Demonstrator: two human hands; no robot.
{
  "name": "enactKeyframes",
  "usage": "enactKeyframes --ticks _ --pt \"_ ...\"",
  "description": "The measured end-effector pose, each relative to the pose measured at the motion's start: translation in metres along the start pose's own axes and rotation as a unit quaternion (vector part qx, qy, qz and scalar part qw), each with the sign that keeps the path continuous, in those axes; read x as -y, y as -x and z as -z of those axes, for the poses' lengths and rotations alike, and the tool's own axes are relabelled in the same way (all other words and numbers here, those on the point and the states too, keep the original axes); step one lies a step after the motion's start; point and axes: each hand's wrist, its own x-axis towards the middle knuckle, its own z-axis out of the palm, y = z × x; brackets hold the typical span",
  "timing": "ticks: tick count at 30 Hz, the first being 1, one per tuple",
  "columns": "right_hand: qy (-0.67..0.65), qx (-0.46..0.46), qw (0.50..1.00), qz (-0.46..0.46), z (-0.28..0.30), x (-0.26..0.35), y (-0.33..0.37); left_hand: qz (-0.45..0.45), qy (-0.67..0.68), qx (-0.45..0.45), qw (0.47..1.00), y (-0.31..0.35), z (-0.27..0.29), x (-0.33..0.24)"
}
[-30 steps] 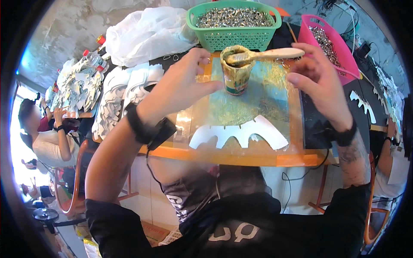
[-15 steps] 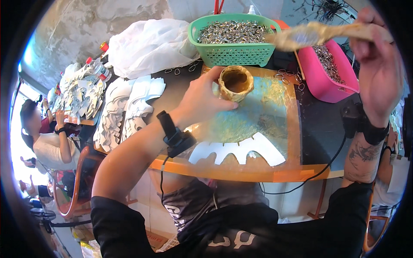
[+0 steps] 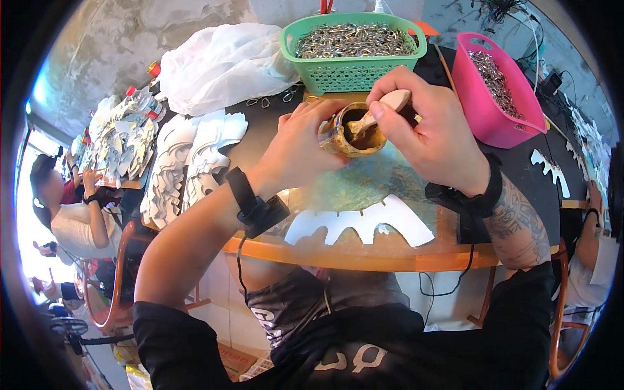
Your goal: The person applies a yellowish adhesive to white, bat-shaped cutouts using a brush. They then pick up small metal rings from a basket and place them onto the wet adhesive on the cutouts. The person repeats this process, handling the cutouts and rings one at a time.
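Wooden brush is in the cup, right fingers pinching its handle, left fingers round the cup. If left grip slips, brush pressure could tip it toward the white cutout.

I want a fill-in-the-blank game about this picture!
1. The person's ____ hand grips the pale wooden-handled brush.
2. The left hand holds the yellow-crusted round cup, and the brush's lower end is ____ it.
3. The green plastic basket stands to the ____ of the pink plastic basket.

Missing words: right; inside; left.
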Motion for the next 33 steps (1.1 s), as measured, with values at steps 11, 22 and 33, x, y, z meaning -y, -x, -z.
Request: enactKeyframes --ticks 11,22,33 --pt "0.046 0.018 0.998 -0.024 0.065 0.03 0.001 0.047 0.111 0.023 0.992 -0.003 -0.001 0.016" --pt "-0.042 -0.081 0.989 -0.116 0.089 0.062 0.022 0.134 0.193 0.018 0.972 0.019 0.015 0.051" --pt "-0.513 -0.244 0.788 -0.236 0.058 0.047 0.056 -0.002 -0.171 -0.006 0.985 0.151 0.005 0.009"
